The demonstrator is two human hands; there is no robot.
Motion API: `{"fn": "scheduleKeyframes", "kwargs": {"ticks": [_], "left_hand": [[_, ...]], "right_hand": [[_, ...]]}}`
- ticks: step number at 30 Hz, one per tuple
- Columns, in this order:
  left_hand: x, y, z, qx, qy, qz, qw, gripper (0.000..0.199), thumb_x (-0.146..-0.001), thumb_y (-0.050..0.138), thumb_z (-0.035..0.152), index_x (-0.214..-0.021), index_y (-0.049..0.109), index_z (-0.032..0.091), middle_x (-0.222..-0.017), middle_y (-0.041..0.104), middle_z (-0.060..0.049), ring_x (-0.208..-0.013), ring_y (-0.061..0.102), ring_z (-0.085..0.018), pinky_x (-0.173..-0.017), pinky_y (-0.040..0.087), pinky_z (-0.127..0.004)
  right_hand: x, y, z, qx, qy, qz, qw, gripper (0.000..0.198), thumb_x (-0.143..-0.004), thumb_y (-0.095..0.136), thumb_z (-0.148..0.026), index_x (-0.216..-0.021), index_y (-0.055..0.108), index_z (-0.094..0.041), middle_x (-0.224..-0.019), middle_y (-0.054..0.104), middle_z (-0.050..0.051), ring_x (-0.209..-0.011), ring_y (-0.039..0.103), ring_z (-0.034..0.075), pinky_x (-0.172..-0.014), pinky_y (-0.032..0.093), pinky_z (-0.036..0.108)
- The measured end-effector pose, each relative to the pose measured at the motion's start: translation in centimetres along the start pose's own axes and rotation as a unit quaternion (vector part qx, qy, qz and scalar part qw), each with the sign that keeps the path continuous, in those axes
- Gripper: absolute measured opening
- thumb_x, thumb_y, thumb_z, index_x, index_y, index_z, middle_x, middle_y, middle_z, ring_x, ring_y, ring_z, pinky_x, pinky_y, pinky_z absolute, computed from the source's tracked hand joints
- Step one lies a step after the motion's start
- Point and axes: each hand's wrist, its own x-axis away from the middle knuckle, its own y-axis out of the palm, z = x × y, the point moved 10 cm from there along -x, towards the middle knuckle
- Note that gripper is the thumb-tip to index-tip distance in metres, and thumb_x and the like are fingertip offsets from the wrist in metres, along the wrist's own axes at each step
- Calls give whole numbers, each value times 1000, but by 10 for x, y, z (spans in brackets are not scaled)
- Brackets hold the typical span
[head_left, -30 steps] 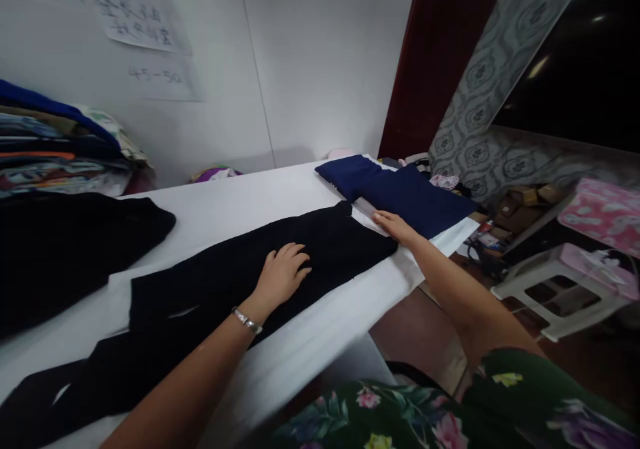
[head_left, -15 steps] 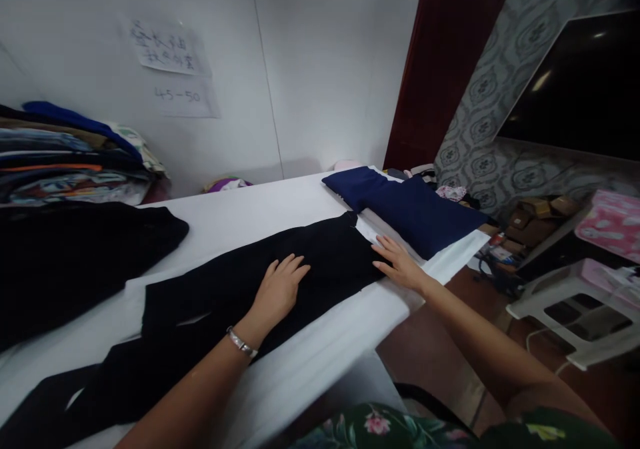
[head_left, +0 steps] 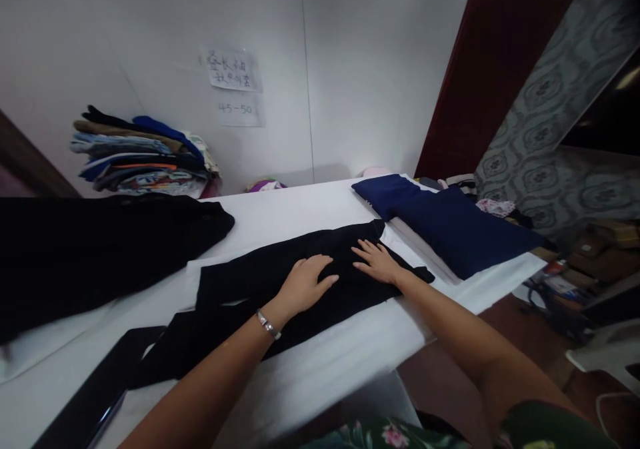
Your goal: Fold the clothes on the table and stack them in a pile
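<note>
A black garment (head_left: 325, 312), which looks like trousers with two long parts spread toward the left, lies flat on the white-covered table (head_left: 310, 202). My left hand (head_left: 304, 284) rests palm down on its middle, fingers stretched and thumb apart. Near the garment's right end, my right hand (head_left: 377, 262) is spread flat on the cloth. Neither hand grips anything. A silver bracelet (head_left: 269, 324) circles my left wrist. To the right of the garment lies a folded navy blue garment (head_left: 440, 222).
Another black garment (head_left: 110, 256) covers the table's left side. Behind it stands a stack of folded clothes (head_left: 140, 156) against the wall. A dark flat object with a shiny edge (head_left: 100, 389) lies front left. Cardboard boxes (head_left: 600, 256) and a white stool (head_left: 605, 356) stand right.
The view has turned left. My right hand has slid inward from the black garment's right end onto its cloth. My left hand's thumb now stands farther from its fingers.
</note>
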Motion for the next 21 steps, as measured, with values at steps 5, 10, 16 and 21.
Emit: {"fn": "scheduleKeyframes", "kwargs": {"ticks": [5, 10, 16, 21], "left_hand": [[-28, -24, -16, -43, -48, 54, 996, 45, -93, 42, 48, -125, 58, 20, -141, 51, -11, -134, 41, -25, -111, 30, -45], [-24, 24, -34, -64, -94, -58, 992, 52, -93, 41, 45, -138, 45, 19, -147, 44, -14, -138, 35, -29, -111, 27, -55], [-15, 38, -37, -23, -103, -65, 992, 56, -94, 36, 50, -141, 41, 21, -150, 39, -12, -141, 29, -28, -113, 24, -55], [-23, 7, -57, 11, -102, -52, 993, 53, -95, 32, 53, -128, 57, 19, -143, 50, -10, -135, 41, -22, -110, 33, -41]], "right_hand": [[5, -1, 3, -11, -5, 15, 1000, 62, -94, 33, -60, -147, 36, -27, -157, 24, 9, -145, 19, 27, -115, 14, 52], [6, -8, 8, -96, 16, 16, 995, 61, -93, 36, -60, -144, 40, -28, -156, 26, 8, -145, 18, 26, -115, 13, 52], [-17, -47, -19, -137, -14, 103, 985, 62, -92, 37, -60, -146, 36, -31, -158, 20, 5, -147, 9, 26, -116, 8, 54], [-45, -10, -35, -75, -7, 29, 997, 62, -92, 35, -61, -145, 37, -30, -156, 26, 7, -146, 15, 28, -114, 8, 58]]}}
